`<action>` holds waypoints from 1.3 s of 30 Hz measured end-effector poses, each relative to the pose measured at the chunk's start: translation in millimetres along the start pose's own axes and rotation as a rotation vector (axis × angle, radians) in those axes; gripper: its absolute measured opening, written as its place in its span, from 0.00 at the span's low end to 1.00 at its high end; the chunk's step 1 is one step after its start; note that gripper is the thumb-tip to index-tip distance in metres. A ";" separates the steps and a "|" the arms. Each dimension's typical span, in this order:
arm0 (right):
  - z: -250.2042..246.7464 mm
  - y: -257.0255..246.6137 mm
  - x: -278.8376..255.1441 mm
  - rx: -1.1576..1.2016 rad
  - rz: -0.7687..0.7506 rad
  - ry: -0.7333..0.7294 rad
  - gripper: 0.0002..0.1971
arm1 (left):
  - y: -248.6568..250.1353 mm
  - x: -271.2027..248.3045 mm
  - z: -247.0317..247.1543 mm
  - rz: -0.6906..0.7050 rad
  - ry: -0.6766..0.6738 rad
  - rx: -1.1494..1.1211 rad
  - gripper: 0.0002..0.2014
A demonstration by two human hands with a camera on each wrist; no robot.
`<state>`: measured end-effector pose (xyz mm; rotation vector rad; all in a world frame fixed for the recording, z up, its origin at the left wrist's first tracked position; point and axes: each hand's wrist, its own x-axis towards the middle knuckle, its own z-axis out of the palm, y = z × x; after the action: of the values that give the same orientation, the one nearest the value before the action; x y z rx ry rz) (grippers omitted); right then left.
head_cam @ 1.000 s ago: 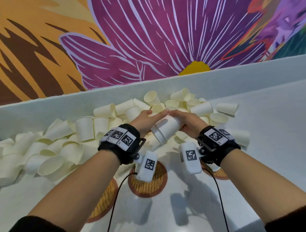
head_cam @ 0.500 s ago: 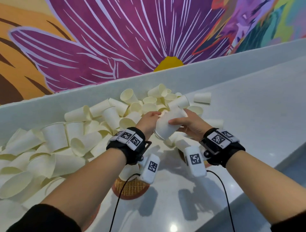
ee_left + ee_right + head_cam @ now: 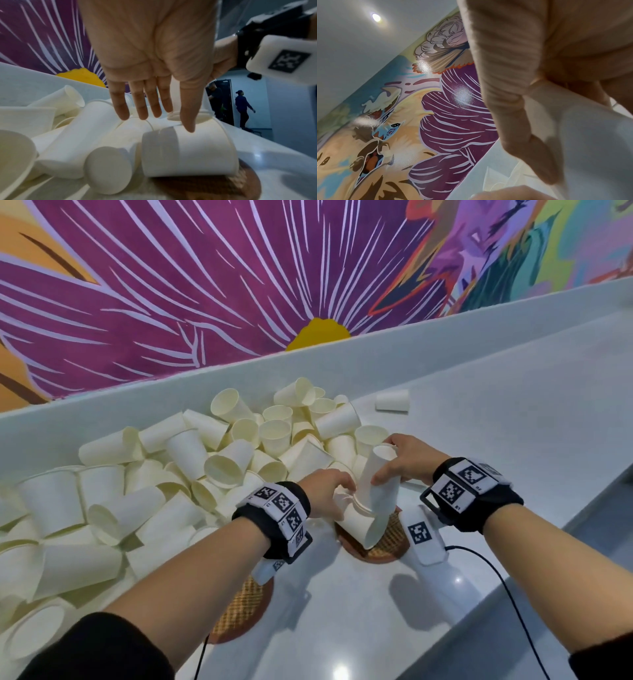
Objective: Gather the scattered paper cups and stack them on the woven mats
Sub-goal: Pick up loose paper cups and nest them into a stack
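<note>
Both forearms are bare, with black sleeves (image 3: 99, 645) pushed up near the elbows. Each wrist carries a black band (image 3: 274, 518) faced with white tiles printed in black square codes. Under each band hangs a white camera block (image 3: 423, 535) bearing one such code; thin black cables (image 3: 507, 594) trail from the blocks.

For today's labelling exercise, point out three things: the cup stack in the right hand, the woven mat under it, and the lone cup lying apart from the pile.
cup stack (image 3: 378, 501), head view, side wall
woven mat (image 3: 394, 539), head view, bare weave
lone cup (image 3: 392, 400), head view, side wall
</note>
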<state>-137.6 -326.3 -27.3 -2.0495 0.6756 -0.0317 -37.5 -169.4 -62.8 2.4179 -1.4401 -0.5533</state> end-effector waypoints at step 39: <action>57.0 -13.2 42.0 -0.652 -0.255 -0.435 0.41 | -67.7 -46.3 -71.7 -0.453 0.142 -0.603 0.24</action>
<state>-80.0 -296.2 -58.4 -2.6321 0.1473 0.5357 27.8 -94.2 -18.8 2.2061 -0.5431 -0.7606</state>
